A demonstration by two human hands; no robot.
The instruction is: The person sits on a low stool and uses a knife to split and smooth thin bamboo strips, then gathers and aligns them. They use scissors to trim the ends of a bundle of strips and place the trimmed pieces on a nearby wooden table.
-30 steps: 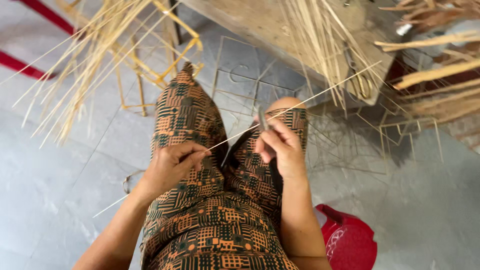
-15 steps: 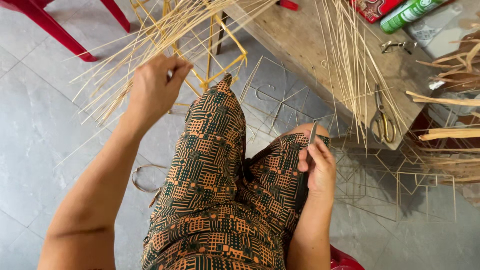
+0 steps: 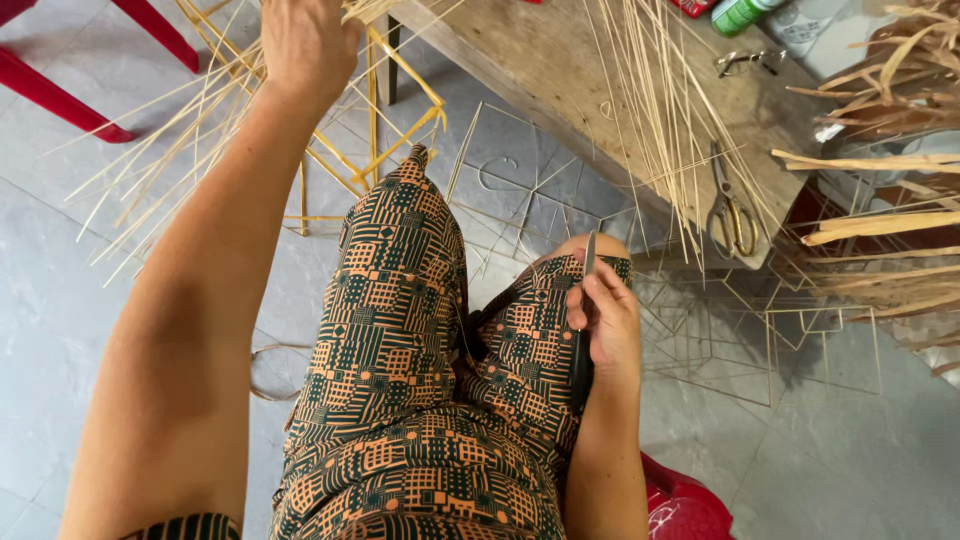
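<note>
The left hand [image 3: 305, 45] has gone further up and away since a moment ago, and it is now in the sticks [image 3: 200, 130] at the top of the view. Its fingers are curled in among them, but I cannot tell if they grip one. The right hand [image 3: 605, 320] has stayed on the right knee.

The floor [image 3: 60, 270] is grey tile. A wooden bench [image 3: 560, 70] stands ahead with scissors [image 3: 730, 205] on it and more thin sticks hanging over its edge. Wire frames [image 3: 760, 340] lie on the floor near it. A red chair [image 3: 60, 85] is at the far left.

The right hand's fingers are closed around a knife [image 3: 583, 310]. The knife rests on the knee. It stands long and straight, with its blade pointing up, away from the person.
</note>
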